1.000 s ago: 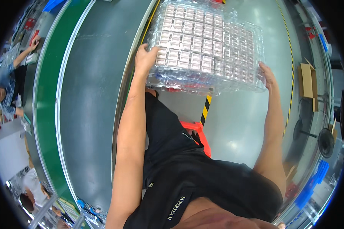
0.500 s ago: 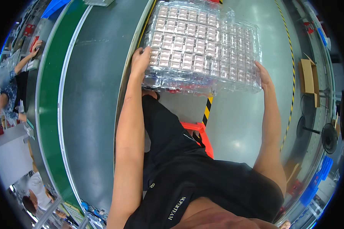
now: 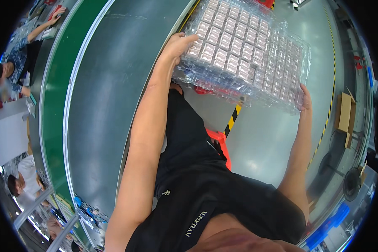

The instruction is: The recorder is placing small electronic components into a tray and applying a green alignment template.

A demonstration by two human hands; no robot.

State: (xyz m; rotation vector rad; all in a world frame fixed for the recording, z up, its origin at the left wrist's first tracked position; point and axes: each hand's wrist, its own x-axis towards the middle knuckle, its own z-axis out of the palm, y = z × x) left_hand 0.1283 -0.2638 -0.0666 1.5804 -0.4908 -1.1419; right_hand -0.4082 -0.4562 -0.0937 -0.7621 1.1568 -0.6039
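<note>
A stack of clear plastic blister trays (image 3: 235,38), filled with rows of small pinkish rectangular pieces, is held out in front of me at the upper middle. My left hand (image 3: 178,47) grips its near left corner, with fingers reaching over the top surface. At the opposite end, my right hand (image 3: 305,99) clasps the right edge; part of its fingers is hidden by the plastic. The stack slants, its right end lower in the picture than its left.
Along my left runs a conveyor with a dark green belt (image 3: 109,84). A red plastic stool (image 3: 222,147) stands by my leg. Yellow-black tape (image 3: 233,119) marks the floor. At right are an open cardboard box (image 3: 345,113) and a fan (image 3: 353,183). Co-workers sit across the conveyor.
The view has turned, so the trays appear further right and more tilted. My left hand's fingers now lie over the tray top instead of at its side edge. Both hands stay on the stack.
</note>
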